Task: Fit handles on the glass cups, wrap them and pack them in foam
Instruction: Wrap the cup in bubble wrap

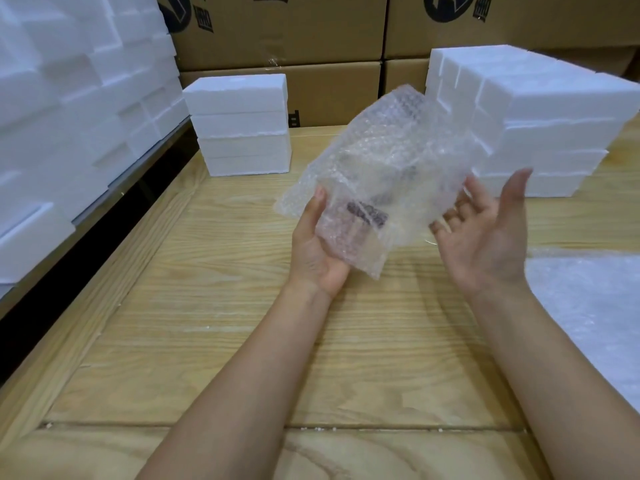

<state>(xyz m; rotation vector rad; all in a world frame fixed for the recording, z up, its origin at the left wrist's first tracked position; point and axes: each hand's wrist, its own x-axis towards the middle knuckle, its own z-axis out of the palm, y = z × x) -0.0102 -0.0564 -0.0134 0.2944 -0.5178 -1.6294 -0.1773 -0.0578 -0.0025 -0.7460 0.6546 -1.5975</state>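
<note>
A glass cup (372,192) with a dark printed label lies inside a loose sheet of bubble wrap (381,147), held above the wooden table. My left hand (317,251) grips the lower end of the wrapped cup, thumb up along its left side. My right hand (485,233) is palm up at the wrap's right edge, fingers straight and spread, their tips touching the sheet. Any handle on the cup is hidden by the wrap.
A short stack of white foam boxes (242,126) stands at the back centre, a taller stack (540,126) at the back right, and more foam (69,109) fills the left side. Cardboard cartons (277,29) line the back. Bubble wrap sheets (595,306) lie on the table (207,323) at the right.
</note>
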